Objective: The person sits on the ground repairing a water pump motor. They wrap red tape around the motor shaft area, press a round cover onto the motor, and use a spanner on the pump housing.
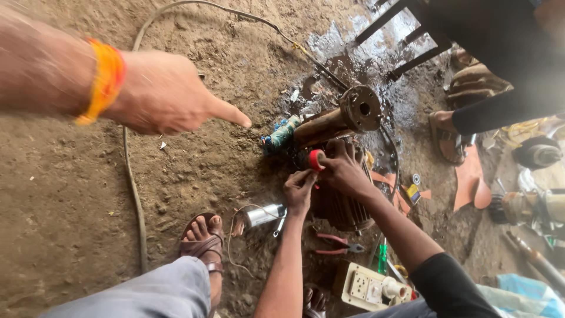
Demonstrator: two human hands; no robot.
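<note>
My left hand [165, 91] reaches in from the upper left with an orange thread band on the wrist. It holds nothing; the index finger points toward a rusty cylindrical pump [335, 121] lying on the dirt, and the other fingers are curled. The fingertip stops short of the pump's taped wire end [281, 132]. A co-worker's two hands [344, 171] work on the dark finned motor body [341, 209] just below the pump, with a red tape roll [316, 160] held between them. My right hand is out of view.
A hose [132, 194] runs across the dirt floor. Near the motor lie a shiny metal cylinder [263, 215], red-handled pliers [335, 242], a green screwdriver [382, 259] and a cream switch box [368, 287]. A sandalled foot [203, 238] stands at bottom left. Another person's foot [444, 135] is at right.
</note>
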